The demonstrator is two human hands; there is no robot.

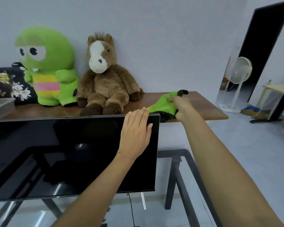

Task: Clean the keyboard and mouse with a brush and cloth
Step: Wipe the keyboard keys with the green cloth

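Head view: your right hand [181, 105] grips soft green cloth [162, 105]; left hand [134, 130], fingers straight, rests flat on glossy monitor [56, 153].

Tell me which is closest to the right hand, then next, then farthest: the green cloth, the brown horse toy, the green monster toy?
From the right hand:
1. Green cloth, gripped in that hand.
2. Brown horse toy, to its left on the shelf.
3. Green monster toy, farther left.

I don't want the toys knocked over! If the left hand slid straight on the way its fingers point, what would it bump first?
Probably the green cloth on the wooden shelf. The left hand rests on the monitor, its fingers aimed up and right, away from the toys. Depth is unclear.
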